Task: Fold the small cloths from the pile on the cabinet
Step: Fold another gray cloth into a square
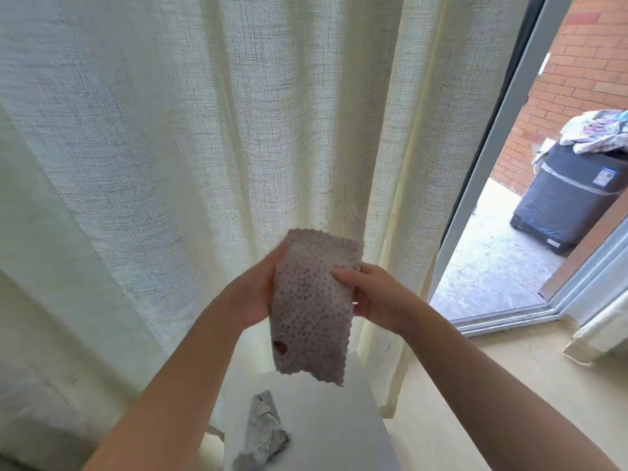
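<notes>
A small pinkish-grey cloth [311, 307] with a dotted texture and scalloped edges hangs upright in the air above the white cabinet top [339, 419]. My left hand [255, 294] grips its left edge, fingers hidden behind the fabric. My right hand [370, 294] pinches its right edge, with fingers lying across the front. The cloth has a small dark hole near its lower left corner. A crumpled grey cloth [263, 433] lies on the cabinet below.
A cream curtain [204, 130] hangs right behind the cabinet. An open sliding door [503, 164] at the right leads to a concrete patio with a dark bin [571, 202], clothes on top, beside a brick wall. Pale wooden floor [492, 402] spreads to the right.
</notes>
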`<state>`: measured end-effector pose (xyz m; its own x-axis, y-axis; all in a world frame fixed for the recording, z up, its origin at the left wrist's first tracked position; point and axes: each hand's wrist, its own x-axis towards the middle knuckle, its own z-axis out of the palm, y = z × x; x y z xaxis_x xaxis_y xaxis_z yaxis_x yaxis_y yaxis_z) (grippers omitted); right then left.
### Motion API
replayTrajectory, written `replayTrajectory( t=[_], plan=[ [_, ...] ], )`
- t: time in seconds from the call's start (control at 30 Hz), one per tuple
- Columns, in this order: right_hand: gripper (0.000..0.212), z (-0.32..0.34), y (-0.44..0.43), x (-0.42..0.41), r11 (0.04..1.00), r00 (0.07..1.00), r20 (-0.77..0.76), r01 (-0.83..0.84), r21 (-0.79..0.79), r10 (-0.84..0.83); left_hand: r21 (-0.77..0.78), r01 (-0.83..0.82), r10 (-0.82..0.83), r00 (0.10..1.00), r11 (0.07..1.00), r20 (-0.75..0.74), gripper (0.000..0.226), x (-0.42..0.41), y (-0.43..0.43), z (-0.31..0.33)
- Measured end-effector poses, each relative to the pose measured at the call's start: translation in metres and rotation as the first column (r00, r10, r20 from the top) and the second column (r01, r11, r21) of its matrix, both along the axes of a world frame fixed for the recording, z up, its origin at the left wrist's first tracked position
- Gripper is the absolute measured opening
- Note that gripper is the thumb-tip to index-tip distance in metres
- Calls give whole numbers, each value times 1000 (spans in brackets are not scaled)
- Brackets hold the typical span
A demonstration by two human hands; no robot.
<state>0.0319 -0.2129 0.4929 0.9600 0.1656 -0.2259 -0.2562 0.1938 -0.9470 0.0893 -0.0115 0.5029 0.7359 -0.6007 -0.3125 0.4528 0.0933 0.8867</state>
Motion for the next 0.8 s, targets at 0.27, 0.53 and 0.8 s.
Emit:
replayTrajectory(
  t=[0.27, 0.53, 0.8],
  plan=[
    [46, -32, -4, -5, 996, 946, -314, -79, 30, 85, 299, -164, 129, 983, 940, 133, 29, -12, 3, -33],
    [24, -51, -20, -5, 978, 976, -191, 67, -199, -106, 407, -51, -74, 956, 912, 285, 21, -8, 4, -43],
    [59, -49, -55, -23, 911, 966, 120, 255, -325, -228, 384, -350, 57, 798, 854, 600, 47, -20, -44, -52]
  ],
)
